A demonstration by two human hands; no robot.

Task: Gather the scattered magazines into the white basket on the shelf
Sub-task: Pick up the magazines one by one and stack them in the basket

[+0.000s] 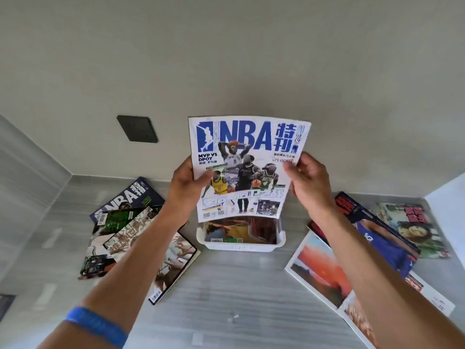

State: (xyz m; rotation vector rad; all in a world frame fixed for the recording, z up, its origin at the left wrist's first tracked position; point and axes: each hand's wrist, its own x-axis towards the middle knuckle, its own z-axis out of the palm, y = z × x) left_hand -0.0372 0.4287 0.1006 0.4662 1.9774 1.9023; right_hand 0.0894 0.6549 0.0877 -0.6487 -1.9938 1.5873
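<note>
Both hands, left hand (187, 182) and right hand (308, 180), pinch the NBA magazine's (245, 170) side edges above the white basket (239, 245) (light, floppy, glossy; likely slippery).

Dark square wall plate (137, 128) on the pale grey wall (226, 59), up and to the left of the grip. Wall runs plain behind and above the grip. Grey wood-grain shelf surface (239, 285) spreads below and toward the viewer from the grip. Striped grey side panel (22, 192) far left of the grip, meeting the wall at a corner. White side panel (450, 197) far right. Blue wristband (97, 326) low left, well below the grip.
</note>
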